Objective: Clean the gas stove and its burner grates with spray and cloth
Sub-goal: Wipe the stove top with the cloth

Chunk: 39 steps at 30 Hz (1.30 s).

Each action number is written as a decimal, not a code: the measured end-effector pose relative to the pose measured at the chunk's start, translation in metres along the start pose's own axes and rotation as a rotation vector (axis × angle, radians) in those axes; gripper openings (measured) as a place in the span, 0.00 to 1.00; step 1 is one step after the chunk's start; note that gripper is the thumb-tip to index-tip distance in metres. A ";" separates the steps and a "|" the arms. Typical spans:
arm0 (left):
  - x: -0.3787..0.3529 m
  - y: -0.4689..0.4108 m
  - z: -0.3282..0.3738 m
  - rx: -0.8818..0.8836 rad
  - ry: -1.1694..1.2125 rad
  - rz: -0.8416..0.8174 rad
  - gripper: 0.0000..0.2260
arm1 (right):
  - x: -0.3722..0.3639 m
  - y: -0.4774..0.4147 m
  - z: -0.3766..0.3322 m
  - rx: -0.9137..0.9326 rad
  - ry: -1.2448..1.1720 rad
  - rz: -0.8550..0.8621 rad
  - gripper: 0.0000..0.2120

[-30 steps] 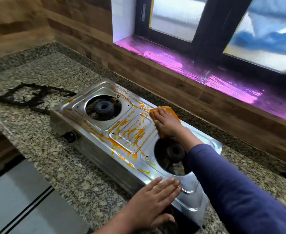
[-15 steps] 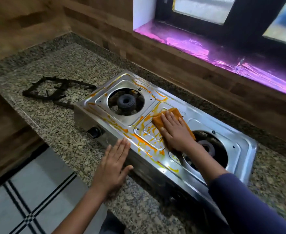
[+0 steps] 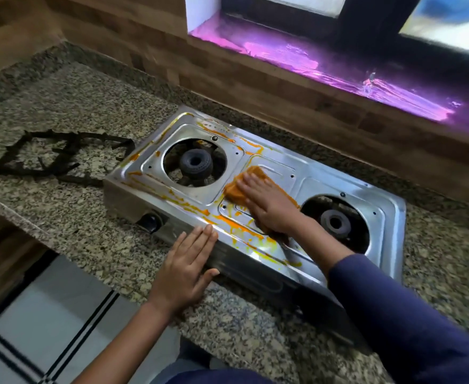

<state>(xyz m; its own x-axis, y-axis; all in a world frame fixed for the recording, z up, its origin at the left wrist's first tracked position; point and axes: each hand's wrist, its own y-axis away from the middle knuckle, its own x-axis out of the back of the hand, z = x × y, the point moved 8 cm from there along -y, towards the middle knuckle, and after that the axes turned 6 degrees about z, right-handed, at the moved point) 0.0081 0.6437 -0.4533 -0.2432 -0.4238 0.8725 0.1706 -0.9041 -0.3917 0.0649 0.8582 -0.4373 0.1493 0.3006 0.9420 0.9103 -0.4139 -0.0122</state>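
Your right hand (image 3: 269, 203) presses the cloth (image 3: 251, 180) flat, fingers straight, on the stove (image 3: 283, 173) between its 2 burners. Your left hand (image 3: 186, 268), fingers straight together, braces the stove's front edge; grates (image 3: 58, 156) lie well beyond your left fingertips on the table (image 3: 75, 101).

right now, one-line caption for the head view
Right hand presses orange cloth on stained stove; left hand braces its front edge.

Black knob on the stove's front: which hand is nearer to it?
Left. The left hand lies flat against the front edge of the stove, just right of the knob; the right hand presses the orange cloth at mid-top, farther back.
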 end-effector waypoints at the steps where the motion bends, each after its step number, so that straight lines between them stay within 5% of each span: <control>1: 0.002 -0.001 -0.001 -0.024 0.008 0.005 0.28 | -0.002 0.016 -0.004 0.054 -0.035 0.004 0.25; 10: 0.010 -0.011 -0.015 -0.240 0.060 0.009 0.25 | 0.006 0.087 0.004 -0.208 -0.135 0.127 0.25; 17: 0.015 -0.016 -0.024 -0.327 0.186 -0.028 0.25 | -0.014 0.112 -0.048 -0.725 0.026 0.341 0.29; 24: 0.020 -0.011 -0.040 -0.458 0.187 -0.039 0.25 | -0.023 -0.009 -0.056 -0.708 -0.024 0.295 0.27; 30: 0.020 -0.007 -0.054 -0.490 0.175 -0.062 0.25 | -0.016 0.034 -0.065 -0.369 -0.101 0.230 0.24; 36: 0.017 -0.006 -0.053 -0.447 0.231 -0.042 0.24 | 0.002 0.050 0.006 -0.604 0.052 0.244 0.27; 39: 0.016 -0.005 -0.053 -0.431 0.230 -0.026 0.24 | 0.001 0.008 0.008 -0.566 0.036 0.216 0.25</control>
<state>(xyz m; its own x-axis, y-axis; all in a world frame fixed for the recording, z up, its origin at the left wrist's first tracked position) -0.0471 0.6390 -0.4531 -0.4553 -0.3572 0.8155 -0.2378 -0.8339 -0.4980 0.0754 0.8623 -0.4396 0.2860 0.1336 0.9489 0.5126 -0.8580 -0.0337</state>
